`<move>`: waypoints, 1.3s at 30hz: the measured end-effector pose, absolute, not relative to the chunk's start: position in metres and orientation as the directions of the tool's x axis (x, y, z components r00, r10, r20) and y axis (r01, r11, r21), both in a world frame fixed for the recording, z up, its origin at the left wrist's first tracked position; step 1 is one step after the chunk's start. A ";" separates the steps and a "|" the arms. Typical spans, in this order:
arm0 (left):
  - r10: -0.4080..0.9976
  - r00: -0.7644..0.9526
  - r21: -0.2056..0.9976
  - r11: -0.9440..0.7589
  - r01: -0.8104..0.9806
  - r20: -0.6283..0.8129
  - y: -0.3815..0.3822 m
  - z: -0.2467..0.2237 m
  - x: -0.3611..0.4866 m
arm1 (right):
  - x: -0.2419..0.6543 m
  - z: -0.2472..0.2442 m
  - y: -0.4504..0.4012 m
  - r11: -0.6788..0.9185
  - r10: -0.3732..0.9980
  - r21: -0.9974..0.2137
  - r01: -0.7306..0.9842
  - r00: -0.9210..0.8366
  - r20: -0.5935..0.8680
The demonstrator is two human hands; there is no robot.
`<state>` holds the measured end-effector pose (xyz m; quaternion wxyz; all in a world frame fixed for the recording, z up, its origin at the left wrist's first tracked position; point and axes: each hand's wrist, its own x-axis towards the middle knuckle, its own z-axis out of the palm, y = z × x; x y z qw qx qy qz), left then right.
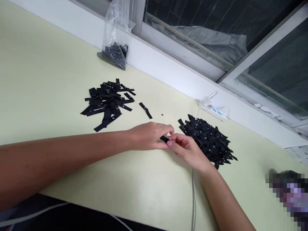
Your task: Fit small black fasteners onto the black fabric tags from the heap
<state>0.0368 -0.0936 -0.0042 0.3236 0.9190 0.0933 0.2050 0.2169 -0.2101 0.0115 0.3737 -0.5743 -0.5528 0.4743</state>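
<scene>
Between my two hands is a short black fabric strip (164, 139) with a small pale mark. My left hand (151, 136) is closed around its left part, the thumb below and the fingers above. The thumb and fingers of my right hand (186, 149) pinch its other end. To the right, partly behind my right hand, lies a large heap of black fabric strips (209, 138), several with small white marks. A looser pile of similar strips (106, 99) spreads out beyond my left forearm. One twisted strip (145, 110) lies alone between the piles.
A clear plastic bag (114, 48) with black strips inside leans by the white wall ledge. Near the window, a power strip (215, 111) has cables plugged in. A pale cable (193, 199) runs across the table under my right arm. A pixelated patch (292, 195) covers the right edge.
</scene>
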 end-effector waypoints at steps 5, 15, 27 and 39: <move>0.310 0.892 0.703 -0.711 -0.011 0.328 -0.095 -0.004 0.036 | 0.218 0.011 -0.208 -0.084 0.994 -0.951 0.296 -0.048 -0.103; 0.434 0.846 0.776 -0.629 0.039 0.309 -0.089 -0.002 0.037 | 0.222 0.011 -0.206 -0.134 0.991 -0.965 0.225 0.052 -0.126; 0.527 0.820 0.896 -0.443 0.042 0.222 -0.097 0.000 0.040 | 0.220 0.005 -0.205 -0.090 0.989 -0.984 0.152 0.133 -0.069; 0.579 0.792 0.912 -0.404 0.074 0.192 -0.105 0.000 0.043 | 0.207 0.002 -0.205 -0.051 0.982 -0.968 0.248 0.189 -0.003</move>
